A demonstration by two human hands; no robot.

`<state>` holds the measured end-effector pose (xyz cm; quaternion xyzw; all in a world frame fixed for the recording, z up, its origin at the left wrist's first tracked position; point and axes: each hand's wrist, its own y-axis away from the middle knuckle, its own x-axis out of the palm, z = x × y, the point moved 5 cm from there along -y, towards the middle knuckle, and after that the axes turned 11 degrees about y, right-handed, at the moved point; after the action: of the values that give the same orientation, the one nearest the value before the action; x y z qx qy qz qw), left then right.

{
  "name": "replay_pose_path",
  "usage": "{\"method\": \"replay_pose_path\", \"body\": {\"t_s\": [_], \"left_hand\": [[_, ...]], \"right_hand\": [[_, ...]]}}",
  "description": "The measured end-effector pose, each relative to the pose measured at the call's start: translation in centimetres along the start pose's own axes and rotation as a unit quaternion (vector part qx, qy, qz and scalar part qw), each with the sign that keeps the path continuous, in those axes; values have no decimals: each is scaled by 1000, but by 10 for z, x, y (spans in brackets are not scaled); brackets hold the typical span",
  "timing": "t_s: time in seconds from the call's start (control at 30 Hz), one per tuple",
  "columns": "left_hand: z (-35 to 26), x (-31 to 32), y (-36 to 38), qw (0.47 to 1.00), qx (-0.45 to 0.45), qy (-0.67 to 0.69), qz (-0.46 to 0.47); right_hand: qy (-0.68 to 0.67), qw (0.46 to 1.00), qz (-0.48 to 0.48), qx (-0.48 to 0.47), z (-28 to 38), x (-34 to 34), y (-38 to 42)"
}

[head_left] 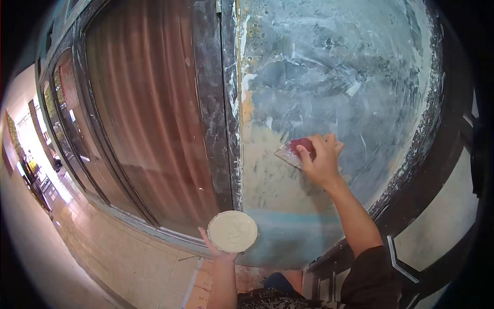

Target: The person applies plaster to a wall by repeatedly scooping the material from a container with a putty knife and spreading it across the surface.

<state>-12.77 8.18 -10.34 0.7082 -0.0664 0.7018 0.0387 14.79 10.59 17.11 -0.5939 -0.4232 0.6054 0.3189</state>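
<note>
My right hand (322, 159) is closed round a scraper with a dark red grip (300, 146). The scraper's flat blade (288, 156) lies against the patchy grey-blue wall (319, 98), over its beige lower part. Lower down, my left hand (218, 251) holds a round container of pale cream paste (232, 232) from below. Its fingers are mostly hidden under the container, with the thumb showing at the left side.
Left of the wall stand a dark, paint-spotted frame (213, 103) and a glass pane with a reddish-brown curtain (149, 87) behind it. Dark framing (437, 170) edges the right. A tiled floor (128, 244) runs along the lower left.
</note>
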Motion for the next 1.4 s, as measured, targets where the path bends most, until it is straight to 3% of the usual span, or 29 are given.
{"method": "replay_pose_path", "body": {"t_s": [0.07, 0.13, 0.17, 0.33, 0.4, 0.47, 0.53, 0.6, 0.73, 0.8, 0.87, 0.97, 1.07, 1.13, 1.2, 1.23, 1.27, 1.33, 1.4], "left_hand": [[4, 6, 1, 1000, -10, -4, 10], [4, 1, 1, 1000, 4, 4, -25], [4, 0, 2, 1000, 4, 4, -26], [0, -8, -2, 1000, 3, -5, 3], [3, -5, 2, 1000, -8, -10, 4], [7, -1, 3, 999, -28, -10, 15], [8, -1, 4, 999, -34, -8, 20], [10, -2, 5, 999, -41, -8, 24], [6, -7, 5, 999, -30, -5, 14], [6, -4, 8, 999, -37, -2, 15], [6, 0, 9, 999, -31, -6, -10], [6, -6, 7, 1000, -21, -10, -15], [11, 28, 15, 998, -49, 0, 29], [9, 38, 10, 999, -38, 11, 16], [9, 50, 7, 999, -29, 22, 3], [9, 60, 7, 999, -29, 14, 12], [10, 68, 4, 999, -30, 5, 20], [9, 80, -4, 998, -37, -5, 44], [11, 99, -8, 994, -68, 9, 89]], "right_hand": [[24, 1000, 5, -3, -5, 5, -7], [-4, 992, -101, 82, -20, -3, -19], [-23, 989, -93, 116, -25, -8, -23], [-28, 994, -95, 49, -6, -10, -9], [15, 999, -17, -23, 5, 7, -2], [11, 1000, -1, -12, 2, 7, -11], [-1, 994, -98, 56, -13, -2, -25], [-11, 989, -115, 96, -19, -8, -28], [-37, 993, -98, 58, -4, -9, -17], [-15, 999, 13, -32, 12, 5, -11], [6, 999, 29, -38, 12, 9, -15], [-36, 992, -108, 53, -5, -6, -37], [-98, 984, -95, 114, -15, -25, -48], [-152, 979, -80, 107, -13, -28, -44], [-290, 953, 44, -77, 13, -29, -37], [-195, 963, 84, -165, 29, -36, -32], [-194, 964, 84, -163, 34, -38, -28], [-169, 927, 116, -315, 56, -40, -12], [-148, 922, 120, -337, 68, -52, -4]]}}
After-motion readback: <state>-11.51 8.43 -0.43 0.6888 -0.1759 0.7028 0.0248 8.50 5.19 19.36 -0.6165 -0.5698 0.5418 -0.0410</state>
